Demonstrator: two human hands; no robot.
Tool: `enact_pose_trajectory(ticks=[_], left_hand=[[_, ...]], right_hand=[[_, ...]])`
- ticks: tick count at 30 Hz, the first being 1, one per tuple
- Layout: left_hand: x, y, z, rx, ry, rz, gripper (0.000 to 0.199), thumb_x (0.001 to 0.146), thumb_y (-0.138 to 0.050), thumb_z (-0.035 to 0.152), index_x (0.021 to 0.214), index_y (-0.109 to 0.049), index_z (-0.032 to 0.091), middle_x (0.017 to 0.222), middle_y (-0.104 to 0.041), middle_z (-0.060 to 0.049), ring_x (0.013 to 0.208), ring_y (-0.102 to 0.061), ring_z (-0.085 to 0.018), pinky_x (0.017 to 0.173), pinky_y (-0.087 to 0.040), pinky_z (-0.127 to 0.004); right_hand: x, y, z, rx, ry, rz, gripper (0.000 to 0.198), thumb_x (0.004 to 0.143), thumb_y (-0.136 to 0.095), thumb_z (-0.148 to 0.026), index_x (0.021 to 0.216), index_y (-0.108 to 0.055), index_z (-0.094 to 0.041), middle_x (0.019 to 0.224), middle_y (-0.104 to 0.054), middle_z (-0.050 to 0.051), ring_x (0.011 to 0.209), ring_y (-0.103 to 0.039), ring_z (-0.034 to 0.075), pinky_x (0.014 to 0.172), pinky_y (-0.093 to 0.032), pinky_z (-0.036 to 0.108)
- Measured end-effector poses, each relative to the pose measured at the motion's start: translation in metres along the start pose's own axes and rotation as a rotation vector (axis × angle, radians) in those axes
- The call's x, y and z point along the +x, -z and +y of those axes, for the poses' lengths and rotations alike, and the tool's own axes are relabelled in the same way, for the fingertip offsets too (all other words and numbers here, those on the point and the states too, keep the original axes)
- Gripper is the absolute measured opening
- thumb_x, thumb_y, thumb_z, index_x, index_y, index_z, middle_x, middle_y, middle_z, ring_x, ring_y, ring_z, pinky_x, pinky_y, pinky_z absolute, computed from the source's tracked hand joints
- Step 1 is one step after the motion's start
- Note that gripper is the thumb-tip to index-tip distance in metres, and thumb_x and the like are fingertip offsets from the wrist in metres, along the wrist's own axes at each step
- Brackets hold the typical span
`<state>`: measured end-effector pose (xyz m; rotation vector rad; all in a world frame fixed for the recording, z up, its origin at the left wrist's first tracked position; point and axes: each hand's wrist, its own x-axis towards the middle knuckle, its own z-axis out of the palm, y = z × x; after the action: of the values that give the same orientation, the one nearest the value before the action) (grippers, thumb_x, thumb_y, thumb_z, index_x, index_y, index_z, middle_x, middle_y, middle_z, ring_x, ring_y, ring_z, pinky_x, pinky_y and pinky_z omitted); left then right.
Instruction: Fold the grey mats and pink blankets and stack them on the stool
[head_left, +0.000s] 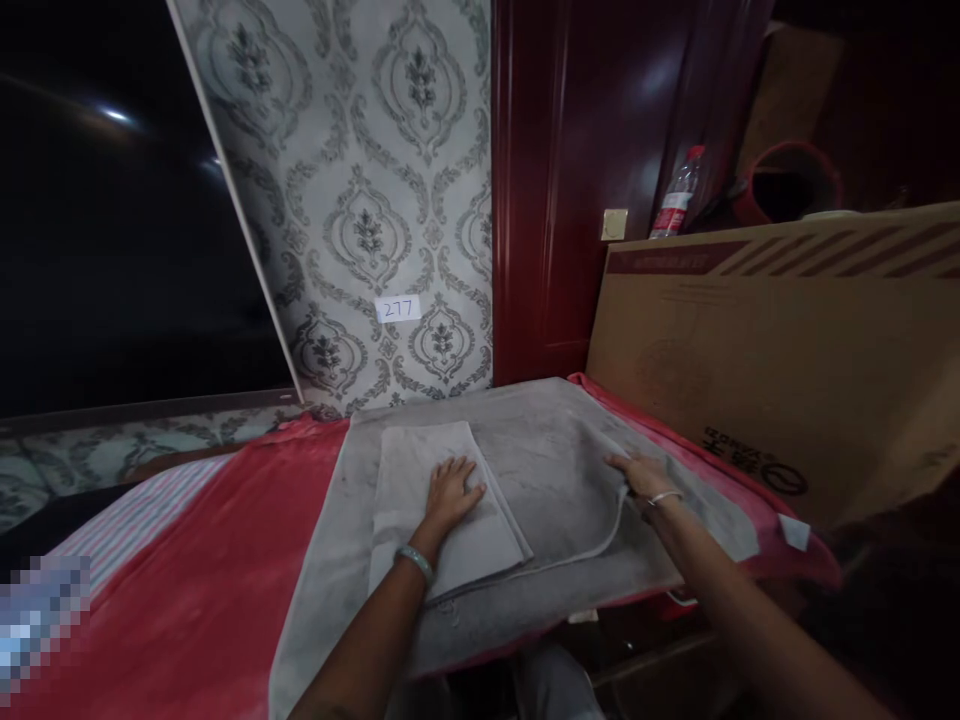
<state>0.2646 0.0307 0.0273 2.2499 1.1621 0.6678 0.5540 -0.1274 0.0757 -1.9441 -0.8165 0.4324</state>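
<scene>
My left hand (450,490) lies flat, fingers spread, on a folded light grey cloth (409,515). That cloth rests toward the left part of a darker grey, soft cloth (540,475). At the right, my right hand (641,478) has its fingers closed on the grey cloth, whose pale edge is raised there and curves down toward the folded part. Whether the folded part and the gripped cloth are one piece, I cannot tell. Beneath is a red blanket (300,500) spread over the surface.
A large cardboard box (750,330) stands close at the right, with a plastic bottle (675,195) behind its top edge. A big dark screen (127,220) is at the left. Patterned wallpaper (367,230) and a dark red door panel (540,200) border the back.
</scene>
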Motion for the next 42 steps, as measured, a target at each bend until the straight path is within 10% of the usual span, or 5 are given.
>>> enact_pose_trajectory(ticks=[7,13,21,42], left_hand=[[0.008,0.043,-0.021,-0.537,0.136,0.0,0.058,0.096,-0.038,0.054,0.131,-0.062,0.014,0.133,-0.066,-0.016,0.119,-0.065,-0.024,0.105,-0.049,-0.041],[-0.017,0.063,-0.048,-1.003,0.35,-0.028,0.059,0.082,-0.058,0.062,0.111,-0.069,0.012,0.098,-0.076,-0.016,0.089,-0.074,-0.027,0.077,-0.06,-0.039],[-0.01,0.036,-0.052,-0.9,0.318,0.272,0.053,0.062,-0.082,0.029,0.109,-0.068,0.009,0.095,-0.076,-0.012,0.088,-0.072,-0.025,0.078,-0.058,-0.033],[-0.013,0.058,-0.04,-0.105,0.447,0.267,0.007,0.071,-0.071,0.018,0.073,-0.065,0.016,0.084,-0.072,-0.011,0.094,-0.069,-0.027,0.077,-0.047,-0.028]], right_hand=[[-0.057,-0.117,-0.106,-0.156,0.433,-0.233,0.027,0.081,-0.055,-0.014,0.099,-0.076,-0.013,0.088,-0.072,0.006,0.087,-0.065,0.02,0.076,-0.047,0.024],[-0.149,-0.195,-0.091,-0.306,0.68,-0.421,0.038,0.076,-0.056,-0.006,0.107,-0.074,-0.019,0.109,-0.069,0.009,0.108,-0.061,0.023,0.095,-0.045,0.028],[-0.172,-0.189,-0.049,-0.474,0.794,-0.383,0.05,0.08,-0.06,-0.018,0.13,-0.063,-0.019,0.134,-0.058,0.011,0.124,-0.049,0.03,0.104,-0.041,0.041],[-0.18,-0.192,-0.046,-0.433,0.823,-0.45,0.057,0.083,-0.046,-0.003,0.136,-0.064,-0.016,0.145,-0.055,0.01,0.135,-0.046,0.026,0.116,-0.034,0.039]])
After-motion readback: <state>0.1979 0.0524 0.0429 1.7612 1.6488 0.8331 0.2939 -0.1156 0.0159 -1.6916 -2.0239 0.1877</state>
